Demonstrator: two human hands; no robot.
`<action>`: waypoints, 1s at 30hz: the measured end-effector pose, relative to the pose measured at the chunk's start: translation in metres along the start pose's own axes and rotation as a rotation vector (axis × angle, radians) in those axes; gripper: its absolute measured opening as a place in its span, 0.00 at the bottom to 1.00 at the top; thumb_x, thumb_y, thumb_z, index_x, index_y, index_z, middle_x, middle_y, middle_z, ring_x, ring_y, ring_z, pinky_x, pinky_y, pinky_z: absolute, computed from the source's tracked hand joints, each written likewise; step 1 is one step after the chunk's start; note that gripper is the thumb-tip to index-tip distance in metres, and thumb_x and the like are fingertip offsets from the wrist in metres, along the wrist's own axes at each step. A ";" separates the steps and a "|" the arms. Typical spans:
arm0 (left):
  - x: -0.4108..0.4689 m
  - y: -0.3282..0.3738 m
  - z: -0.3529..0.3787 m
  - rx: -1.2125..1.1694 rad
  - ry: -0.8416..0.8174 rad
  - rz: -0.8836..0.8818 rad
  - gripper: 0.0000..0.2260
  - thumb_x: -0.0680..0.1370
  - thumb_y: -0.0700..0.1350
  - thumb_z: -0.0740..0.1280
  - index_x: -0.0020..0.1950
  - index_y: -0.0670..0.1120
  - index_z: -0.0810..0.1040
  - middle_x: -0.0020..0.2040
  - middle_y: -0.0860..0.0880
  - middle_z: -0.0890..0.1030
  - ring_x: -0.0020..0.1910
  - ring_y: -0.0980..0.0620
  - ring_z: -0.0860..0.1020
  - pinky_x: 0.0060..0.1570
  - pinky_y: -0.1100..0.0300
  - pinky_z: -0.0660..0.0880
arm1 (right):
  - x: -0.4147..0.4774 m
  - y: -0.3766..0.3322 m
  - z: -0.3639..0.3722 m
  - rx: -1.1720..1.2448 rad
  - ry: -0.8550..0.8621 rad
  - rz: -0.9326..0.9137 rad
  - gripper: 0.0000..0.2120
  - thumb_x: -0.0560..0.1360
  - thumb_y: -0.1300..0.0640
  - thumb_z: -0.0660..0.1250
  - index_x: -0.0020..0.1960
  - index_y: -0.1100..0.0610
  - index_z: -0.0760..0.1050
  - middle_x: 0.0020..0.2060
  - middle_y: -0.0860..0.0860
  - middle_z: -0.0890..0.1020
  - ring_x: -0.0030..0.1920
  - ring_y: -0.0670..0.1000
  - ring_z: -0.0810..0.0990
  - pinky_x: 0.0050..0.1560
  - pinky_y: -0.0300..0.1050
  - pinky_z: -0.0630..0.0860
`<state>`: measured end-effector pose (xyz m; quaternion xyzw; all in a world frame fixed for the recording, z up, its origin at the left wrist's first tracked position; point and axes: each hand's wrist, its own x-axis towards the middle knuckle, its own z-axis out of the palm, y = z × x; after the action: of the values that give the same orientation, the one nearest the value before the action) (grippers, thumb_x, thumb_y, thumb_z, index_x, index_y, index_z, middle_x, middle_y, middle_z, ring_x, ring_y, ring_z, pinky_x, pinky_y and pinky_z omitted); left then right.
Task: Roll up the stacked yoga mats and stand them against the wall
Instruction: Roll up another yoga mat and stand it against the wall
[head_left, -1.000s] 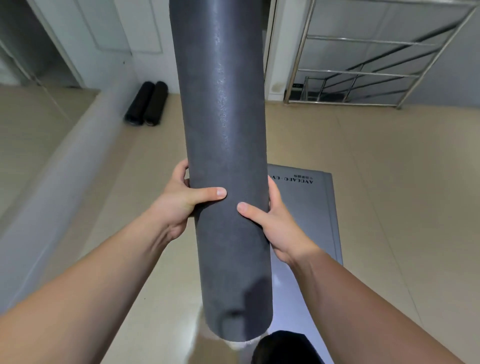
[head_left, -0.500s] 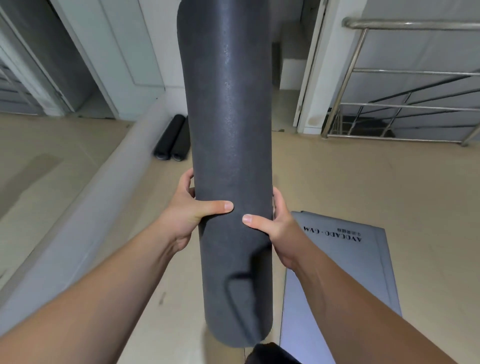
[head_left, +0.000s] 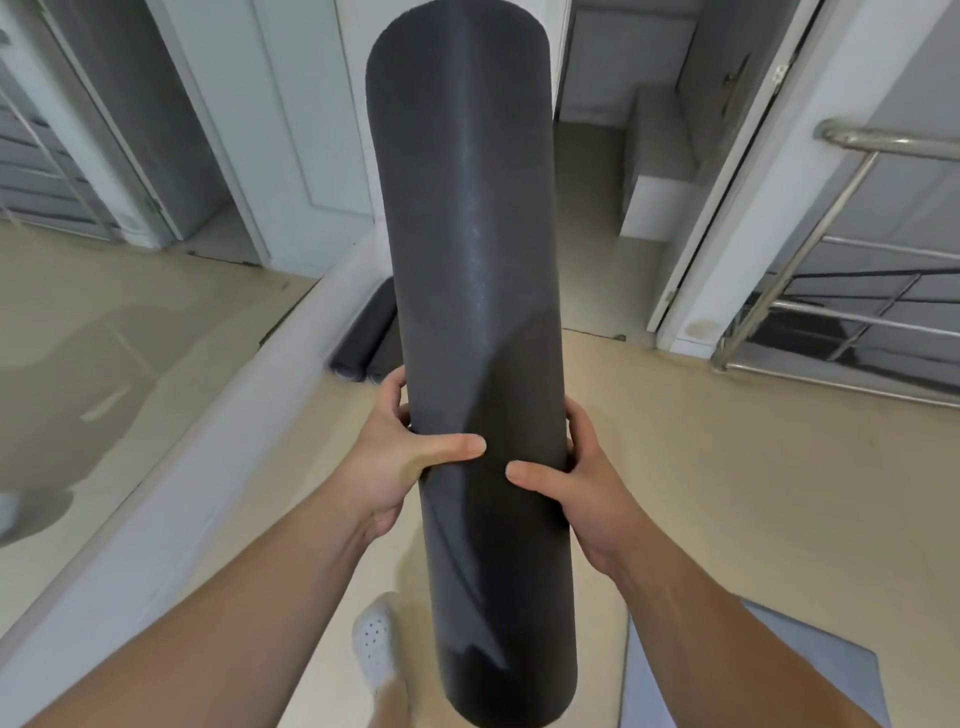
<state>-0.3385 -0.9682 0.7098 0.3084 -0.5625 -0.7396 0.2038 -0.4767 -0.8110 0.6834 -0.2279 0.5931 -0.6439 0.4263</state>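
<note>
The rolled mat is plain dark charcoal grey, with a fine grainy surface and one paler streak of shine along it; the floor is beige; the flat mat is pale blue-grey; the two rolled mats further away are black; the shoe is white with small dark dots; the railing is silver.

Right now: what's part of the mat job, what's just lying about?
Job: rolled mat, gripped by left hand and right hand; dark rolls lying on the floor; flat grey mat.
Just there: stair railing; white door.
</note>
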 end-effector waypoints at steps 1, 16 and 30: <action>0.031 0.005 -0.008 -0.014 -0.002 -0.006 0.50 0.54 0.34 0.84 0.72 0.56 0.70 0.58 0.47 0.85 0.54 0.49 0.85 0.49 0.54 0.83 | 0.031 -0.004 0.001 -0.023 0.013 0.002 0.48 0.62 0.60 0.83 0.76 0.43 0.65 0.56 0.42 0.86 0.58 0.49 0.85 0.56 0.48 0.83; 0.456 0.109 -0.074 0.080 -0.191 -0.134 0.43 0.63 0.36 0.83 0.69 0.62 0.67 0.59 0.54 0.82 0.55 0.51 0.83 0.48 0.56 0.82 | 0.427 -0.073 -0.007 0.009 0.203 0.048 0.52 0.55 0.46 0.87 0.73 0.35 0.66 0.64 0.42 0.81 0.64 0.51 0.81 0.64 0.55 0.81; 0.775 0.153 -0.157 0.065 0.061 -0.230 0.48 0.64 0.40 0.83 0.76 0.60 0.63 0.63 0.54 0.77 0.61 0.48 0.79 0.53 0.46 0.82 | 0.806 -0.108 -0.019 -0.033 -0.033 0.177 0.47 0.58 0.56 0.86 0.69 0.35 0.67 0.58 0.49 0.86 0.56 0.50 0.86 0.55 0.46 0.83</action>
<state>-0.8013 -1.6249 0.6529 0.3997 -0.5406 -0.7298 0.1243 -0.9509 -1.4681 0.6118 -0.1921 0.6142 -0.5899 0.4877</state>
